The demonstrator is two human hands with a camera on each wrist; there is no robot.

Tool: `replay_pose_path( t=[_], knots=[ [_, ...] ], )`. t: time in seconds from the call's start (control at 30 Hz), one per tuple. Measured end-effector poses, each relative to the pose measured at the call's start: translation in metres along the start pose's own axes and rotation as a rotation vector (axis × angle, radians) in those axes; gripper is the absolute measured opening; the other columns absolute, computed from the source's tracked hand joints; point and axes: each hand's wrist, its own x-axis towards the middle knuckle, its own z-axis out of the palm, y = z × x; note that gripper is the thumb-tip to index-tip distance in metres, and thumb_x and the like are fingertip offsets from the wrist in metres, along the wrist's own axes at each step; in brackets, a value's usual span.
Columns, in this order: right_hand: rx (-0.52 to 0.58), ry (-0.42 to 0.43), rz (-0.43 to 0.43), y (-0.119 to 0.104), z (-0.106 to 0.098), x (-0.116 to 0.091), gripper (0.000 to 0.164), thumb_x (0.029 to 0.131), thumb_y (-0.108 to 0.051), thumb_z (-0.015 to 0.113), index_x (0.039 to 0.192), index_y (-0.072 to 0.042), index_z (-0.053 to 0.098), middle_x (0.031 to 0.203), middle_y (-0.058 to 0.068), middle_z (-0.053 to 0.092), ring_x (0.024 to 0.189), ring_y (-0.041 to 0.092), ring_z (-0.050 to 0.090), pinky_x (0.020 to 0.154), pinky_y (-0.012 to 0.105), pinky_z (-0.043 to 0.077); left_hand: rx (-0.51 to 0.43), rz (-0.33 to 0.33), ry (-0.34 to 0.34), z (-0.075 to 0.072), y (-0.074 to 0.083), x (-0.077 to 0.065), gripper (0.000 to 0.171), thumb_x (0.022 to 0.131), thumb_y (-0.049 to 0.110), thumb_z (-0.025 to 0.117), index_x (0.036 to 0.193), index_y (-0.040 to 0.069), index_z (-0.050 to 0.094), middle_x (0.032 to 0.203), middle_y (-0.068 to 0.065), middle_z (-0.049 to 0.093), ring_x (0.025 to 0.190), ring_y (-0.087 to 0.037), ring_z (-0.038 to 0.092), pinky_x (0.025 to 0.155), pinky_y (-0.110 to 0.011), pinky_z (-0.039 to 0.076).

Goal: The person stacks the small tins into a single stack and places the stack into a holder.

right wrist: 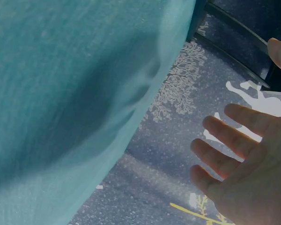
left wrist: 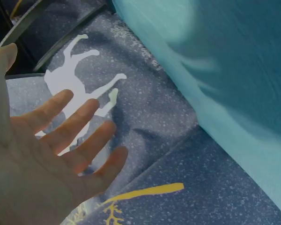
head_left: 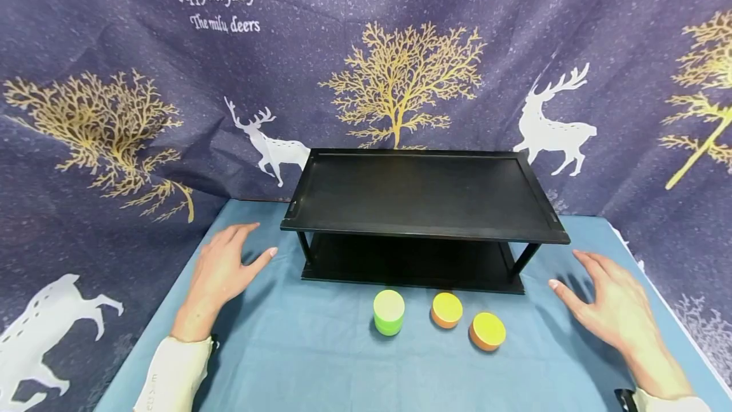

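Note:
My left hand (head_left: 223, 270) hovers over the left side of the blue cloth with fingers apart and nothing in them. On the far right my right hand (head_left: 614, 301) is held the same way, also holding nothing. Both palms show in the wrist views with the fingers loosely extended. Between the hands stands a black two-level shelf (head_left: 423, 199). In front of it sit a green cylinder (head_left: 389, 313) with a pale top and two short orange cylinders with yellow tops, a nearer one (head_left: 487, 332) and a farther one (head_left: 447, 309).
Blue cloth (head_left: 320, 361) covers the table. Behind it and at both sides hangs a dark purple-blue curtain (head_left: 320, 68) printed with white deer and gold trees. The shelf's lower level (head_left: 406, 262) lies under its top board, with posts at the sides.

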Motion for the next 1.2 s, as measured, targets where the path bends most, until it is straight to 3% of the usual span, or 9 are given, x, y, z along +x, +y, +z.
replay_pose_path(
  t=[0.2,0.5,1.2],
  knots=[
    [-0.002,0.008,-0.016,-0.003,-0.002,0.001,0.076,0.088,-0.041,0.083,0.144,0.002,0.057,0.137,0.034,0.057,0.121,0.060,0.050,0.098,0.070,0.036,-0.027,0.031,-0.004,0.001,0.004,0.000,0.064,0.094,0.053,0.076,0.138,0.007,0.066,0.134,-0.017,0.067,0.123,-0.044,0.060,0.101,-0.064,0.046],
    [0.016,0.000,-0.051,-0.010,-0.004,-0.002,0.073,0.087,-0.040,0.084,0.141,0.002,0.059,0.134,0.033,0.059,0.121,0.057,0.052,0.098,0.069,0.036,-0.032,0.052,-0.020,-0.002,0.016,-0.004,0.063,0.094,0.053,0.076,0.138,0.009,0.066,0.133,-0.015,0.068,0.123,-0.043,0.061,0.096,-0.068,0.045],
    [0.025,-0.043,-0.090,-0.029,-0.001,-0.009,0.076,0.085,-0.042,0.087,0.142,0.001,0.060,0.135,0.032,0.060,0.123,0.054,0.053,0.098,0.071,0.035,-0.086,0.059,-0.124,0.003,0.037,-0.018,0.068,0.095,0.061,0.072,0.144,0.014,0.064,0.140,-0.011,0.065,0.129,-0.037,0.059,0.103,-0.066,0.045]
  ],
)
